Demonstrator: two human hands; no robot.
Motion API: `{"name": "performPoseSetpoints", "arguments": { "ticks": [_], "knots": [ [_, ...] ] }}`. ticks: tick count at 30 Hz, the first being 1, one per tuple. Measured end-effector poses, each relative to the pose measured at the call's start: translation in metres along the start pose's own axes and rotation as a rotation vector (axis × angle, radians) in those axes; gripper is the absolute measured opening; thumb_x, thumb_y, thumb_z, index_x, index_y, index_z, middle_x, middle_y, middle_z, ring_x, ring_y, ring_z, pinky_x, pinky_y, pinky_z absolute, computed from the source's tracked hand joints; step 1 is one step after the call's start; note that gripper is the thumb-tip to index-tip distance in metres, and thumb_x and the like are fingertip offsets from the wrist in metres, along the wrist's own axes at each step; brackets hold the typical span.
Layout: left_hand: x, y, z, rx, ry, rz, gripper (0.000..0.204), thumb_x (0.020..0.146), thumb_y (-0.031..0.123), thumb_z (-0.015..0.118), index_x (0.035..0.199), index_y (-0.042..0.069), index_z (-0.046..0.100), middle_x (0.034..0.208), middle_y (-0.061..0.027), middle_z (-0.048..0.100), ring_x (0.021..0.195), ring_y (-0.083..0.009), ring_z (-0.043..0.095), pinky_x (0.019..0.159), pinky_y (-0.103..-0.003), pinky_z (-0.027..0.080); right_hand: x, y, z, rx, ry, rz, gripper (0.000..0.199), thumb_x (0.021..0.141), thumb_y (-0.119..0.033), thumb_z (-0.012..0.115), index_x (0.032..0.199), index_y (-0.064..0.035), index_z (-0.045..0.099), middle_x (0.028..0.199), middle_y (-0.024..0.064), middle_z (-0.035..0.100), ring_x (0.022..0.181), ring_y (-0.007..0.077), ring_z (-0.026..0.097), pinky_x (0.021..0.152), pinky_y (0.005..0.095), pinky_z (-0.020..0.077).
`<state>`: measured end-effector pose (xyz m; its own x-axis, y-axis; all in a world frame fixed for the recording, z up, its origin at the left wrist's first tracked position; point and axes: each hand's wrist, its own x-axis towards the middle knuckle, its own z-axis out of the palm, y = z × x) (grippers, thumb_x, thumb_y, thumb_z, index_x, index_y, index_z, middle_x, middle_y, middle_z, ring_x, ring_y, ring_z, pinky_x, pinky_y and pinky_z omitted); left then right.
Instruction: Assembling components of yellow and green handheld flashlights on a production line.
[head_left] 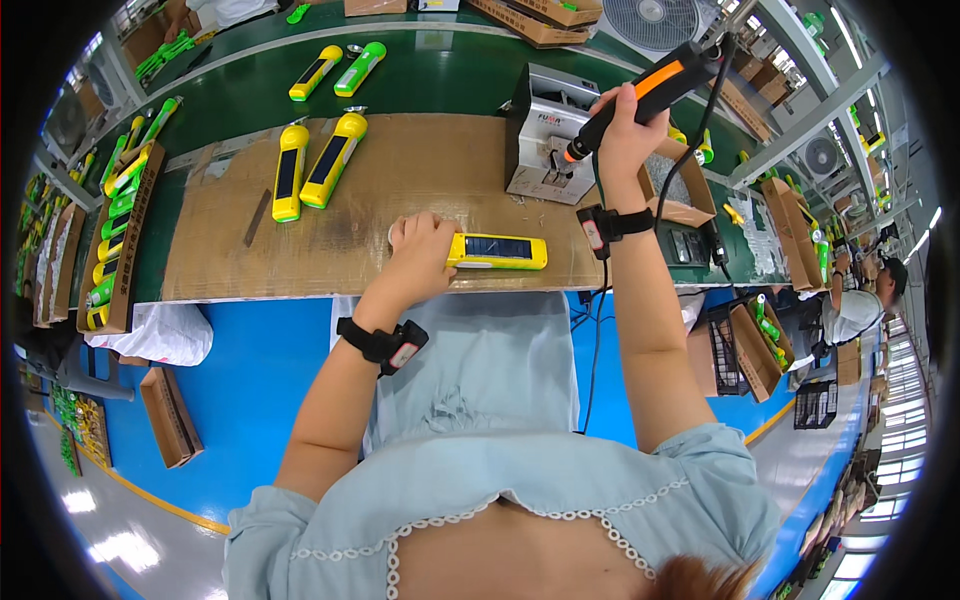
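Torch lies crosswise under the raised driver

We see the yellow torch [497, 251] flat on the bench [380, 200], long axis left to right, its left end under our left hand [420, 255], whose fingers press down on it. Our right hand [625, 135] is closed round the driver [640, 100], held up and beyond the torch's right end. The left hand is nearer. The torch's covered end and the driver's tip are hard to make out.

1. Blue floor [240, 380] with a yellow line [160, 500] at the left – glossy, catching light.
2. Green-topped bench [440, 80] carrying a brown cardboard sheet [400, 190].
3. Fans [650, 20] on the far side.
4. Open cartons [170, 415] on the floor, left and right.
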<state>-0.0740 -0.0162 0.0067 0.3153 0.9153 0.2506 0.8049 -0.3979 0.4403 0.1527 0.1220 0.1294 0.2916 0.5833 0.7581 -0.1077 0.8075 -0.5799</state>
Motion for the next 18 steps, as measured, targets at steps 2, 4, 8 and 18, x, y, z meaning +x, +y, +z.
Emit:
{"name": "performPoseSetpoints", "arguments": {
  "ticks": [2, 4, 8, 18],
  "knots": [
    [-0.002, 0.005, -0.003, -0.006, -0.002, 0.001, 0.053, 0.066, 0.007, 0.071, 0.116, 0.01, 0.052, 0.113, -0.0144, 0.047, 0.115, -0.035, 0.039, 0.103, -0.048, 0.024, -0.001, 0.006, -0.005, -0.034, 0.008, 0.023, 0.023, 0.085, -0.012, 0.066, 0.089, -0.0011, 0.047, 0.069, 0.0078, 0.059, 0.054, 0.0133, 0.057, 0.05, 0.0246, 0.0448],
    [-0.004, 0.005, -0.002, -0.019, -0.016, -0.01, 0.054, 0.065, 0.005, 0.069, 0.116, 0.009, 0.052, 0.113, -0.0147, 0.047, 0.115, -0.0356, 0.039, 0.103, -0.048, 0.024, -0.002, 0.011, -0.007, -0.092, -0.007, 0.084, 0.024, 0.085, -0.014, 0.068, 0.088, -0.002, 0.047, 0.067, 0.007, 0.059, 0.053, 0.0121, 0.056, 0.049, 0.024, 0.0437],
    [-0.006, 0.003, 0.003, 0.027, 0.018, 0.017, 0.057, 0.064, -0.001, 0.064, 0.118, 0.008, 0.05, 0.114, -0.0153, 0.046, 0.116, -0.0359, 0.039, 0.105, -0.051, 0.022, 0.004, 0.01, -0.006, -0.124, -0.137, 0.146, 0.024, 0.086, -0.018, 0.066, 0.086, -0.0037, 0.047, 0.062, 0.0062, 0.058, 0.049, 0.0121, 0.055, 0.047, 0.0239, 0.0436],
    [-0.007, 0.001, 0.005, 0.029, 0.056, 0.039, 0.063, 0.06, -0.008, 0.06, 0.12, 0.009, 0.046, 0.111, -0.0153, 0.045, 0.116, -0.0365, 0.039, 0.105, -0.054, 0.023, -0.069, -0.04, 0.025, 0.218, -0.227, 0.326, 0.037, 0.089, -0.034, 0.059, 0.101, -0.0007, 0.049, 0.073, 0.0112, 0.058, 0.058, 0.0191, 0.058, 0.053, 0.03, 0.0491]
  ]
}}
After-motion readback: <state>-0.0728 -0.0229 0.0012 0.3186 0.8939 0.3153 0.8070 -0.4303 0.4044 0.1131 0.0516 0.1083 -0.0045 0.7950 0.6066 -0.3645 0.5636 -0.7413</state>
